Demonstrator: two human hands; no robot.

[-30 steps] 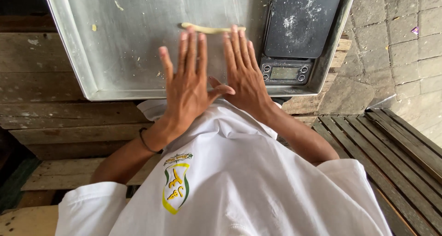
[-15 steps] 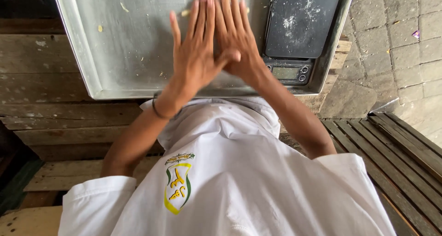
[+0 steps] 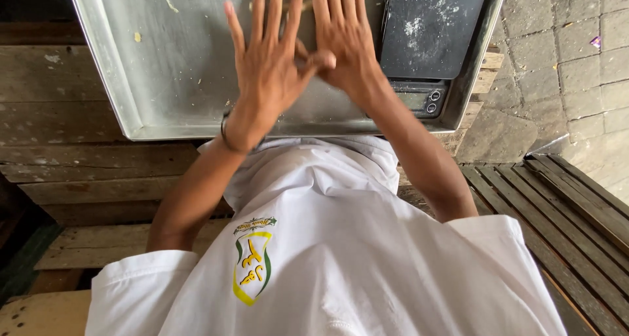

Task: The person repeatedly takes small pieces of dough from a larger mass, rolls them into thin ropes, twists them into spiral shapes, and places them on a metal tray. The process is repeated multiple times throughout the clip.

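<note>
Dough strip (image 3: 288,7): a thin, pale yellow roll of dough. Only a short piece shows, between the fingers of my left hand near the top edge of the view. The rest lies hidden under my hands. It rests on the floor of the metal tray.

Left hand (image 3: 265,64): laid flat, palm down, over the dough strip. Grip is open, fingers straight and spread, nothing enclosed. A dark band sits at the wrist.

Right hand (image 3: 341,38): laid flat, palm down, just beside my left hand. Grip is open, fingers straight and close together. The two thumbs touch between the hands.

Metal tray (image 3: 111,80): large, shallow, rectangular, grey metal with a raised rim. Contents: the dough strip, small yellow dough crumbs (image 3: 137,37) scattered on the left part of its floor, and the scale at its right end.

Scale (image 3: 432,28): black digital kitchen scale inside the tray, touching its right wall. The platform is dusted with flour and holds a few crumbs. Its display and buttons face me, and my right wrist partly covers the display.

Bench (image 3: 59,113): rough wooden planks, weathered, carrying the tray.

Shirt (image 3: 341,257): white, with a green and yellow emblem on the chest, filling the lower part of the view.

Slatted seat (image 3: 576,211): dark wooden slats at lower right.

Ground (image 3: 576,67): grey paving blocks to the right of the bench.
</note>
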